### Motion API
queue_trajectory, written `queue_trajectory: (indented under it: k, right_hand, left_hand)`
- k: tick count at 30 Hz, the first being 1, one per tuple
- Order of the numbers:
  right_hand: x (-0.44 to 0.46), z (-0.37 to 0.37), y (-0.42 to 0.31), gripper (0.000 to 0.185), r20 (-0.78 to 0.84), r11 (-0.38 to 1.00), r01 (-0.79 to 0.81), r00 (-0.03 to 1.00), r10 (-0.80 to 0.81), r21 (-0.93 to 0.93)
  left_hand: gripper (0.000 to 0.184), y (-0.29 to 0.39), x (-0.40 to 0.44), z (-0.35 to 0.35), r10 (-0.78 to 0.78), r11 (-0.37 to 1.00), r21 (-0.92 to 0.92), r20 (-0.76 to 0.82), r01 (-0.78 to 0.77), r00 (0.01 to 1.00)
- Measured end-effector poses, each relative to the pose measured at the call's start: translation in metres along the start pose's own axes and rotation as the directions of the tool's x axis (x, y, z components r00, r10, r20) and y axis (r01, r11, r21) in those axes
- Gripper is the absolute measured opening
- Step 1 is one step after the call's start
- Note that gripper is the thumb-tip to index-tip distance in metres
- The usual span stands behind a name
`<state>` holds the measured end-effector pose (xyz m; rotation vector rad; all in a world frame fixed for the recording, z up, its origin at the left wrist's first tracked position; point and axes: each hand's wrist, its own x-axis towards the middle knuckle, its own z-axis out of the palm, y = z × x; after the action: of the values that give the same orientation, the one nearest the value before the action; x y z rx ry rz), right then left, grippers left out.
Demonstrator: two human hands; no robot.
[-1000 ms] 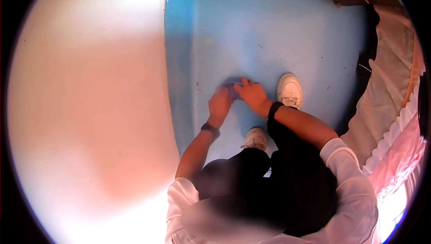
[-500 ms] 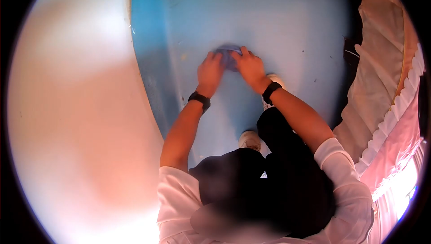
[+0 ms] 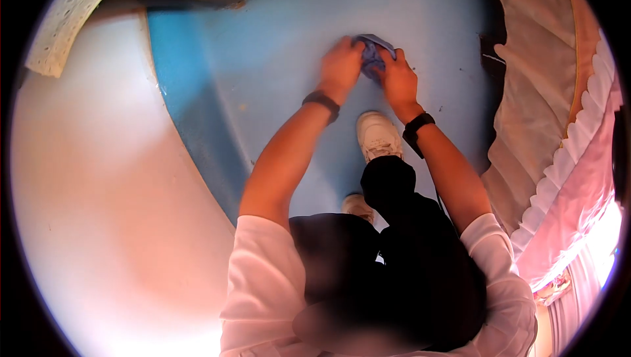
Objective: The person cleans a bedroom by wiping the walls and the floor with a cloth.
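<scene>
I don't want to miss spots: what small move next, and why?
Perhaps slide the cloth toward the dark speck, since your left hand and right hand both hold the cloth and that speck shows on the blue surface nearby.

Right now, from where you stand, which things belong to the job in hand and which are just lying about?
Seemingly part of the job:
- cloth, held in the left fingers and right fingers
- blue floor, beneath it

Seemingly just there:
- beige fabric
- pink fabric
- pale panel
</scene>
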<state>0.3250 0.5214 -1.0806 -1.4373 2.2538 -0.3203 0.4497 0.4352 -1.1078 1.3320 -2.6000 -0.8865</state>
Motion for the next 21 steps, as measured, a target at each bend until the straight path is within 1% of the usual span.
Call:
queue_trajectory:
  k: [3,4,6,7,10,11,13,14,16,17,19,20,21]
  right_hand:
    - [-0.005,-0.009,0.026,0.035,-0.060,0.997,-0.070,0.996,0.069,-0.017]
    - [-0.008,-0.011,0.035,0.036,-0.058,0.994,-0.103,0.993,0.102,-0.028]
    - [-0.015,-0.013,0.050,0.037,-0.052,0.985,-0.164,0.986,0.161,-0.049]
    - [-0.021,-0.012,0.057,0.040,-0.071,0.984,-0.178,0.982,0.175,-0.029]
    - [-0.044,-0.010,0.069,0.043,-0.079,0.984,-0.176,0.981,0.177,0.011]
    - [-0.053,-0.007,0.070,0.044,-0.068,0.984,-0.177,0.982,0.178,0.023]
    - [-0.062,-0.004,0.064,0.047,-0.048,0.985,-0.166,0.985,0.168,0.048]
    - [-0.062,0.000,0.060,0.046,-0.029,0.988,-0.145,0.989,0.147,0.056]
    - [-0.059,0.006,0.042,0.044,0.016,0.992,-0.105,0.994,0.104,0.073]
    - [-0.056,0.010,0.033,0.043,0.014,0.995,-0.044,0.999,0.043,0.086]
    - [-0.046,0.016,0.011,0.042,0.013,0.991,0.080,0.997,-0.082,0.107]
    - [-0.041,0.018,0.000,0.041,0.063,0.988,0.118,0.990,-0.124,0.097]
    - [-0.035,0.022,-0.012,0.041,0.111,0.983,0.160,0.979,-0.169,0.090]
  left_hand:
    - [0.016,0.027,0.020,0.023,0.077,0.997,0.010,-0.004,-0.077,0.997]
    - [0.016,0.035,0.020,0.027,0.096,0.995,0.017,-0.002,-0.096,0.995]
    - [0.016,0.051,0.021,0.032,0.107,0.994,0.004,0.067,-0.108,0.992]
    - [0.016,0.059,0.020,0.030,0.110,0.994,-0.004,0.100,-0.110,0.989]
    - [0.015,0.076,0.010,0.022,-0.007,0.973,-0.224,0.215,0.056,0.977]
    - [0.014,0.063,0.002,0.045,0.182,0.983,-0.061,0.141,-0.175,0.973]
    - [0.016,0.056,-0.012,0.043,0.186,0.982,-0.049,0.137,-0.181,0.973]
    - [0.017,0.049,-0.019,0.041,0.183,0.983,-0.041,0.134,-0.179,0.974]
    - [0.017,0.030,-0.030,0.033,0.162,0.987,-0.020,0.070,-0.161,0.984]
    - [0.018,0.019,-0.035,0.028,0.152,0.988,-0.009,0.036,-0.152,0.988]
    - [0.017,-0.002,-0.050,0.011,0.078,0.997,-0.024,-0.006,-0.078,0.997]
    - [0.016,-0.013,-0.058,0.001,0.036,0.999,-0.035,-0.031,-0.037,0.999]
    - [0.016,-0.024,-0.065,-0.006,-0.033,0.999,-0.023,0.018,0.033,0.999]
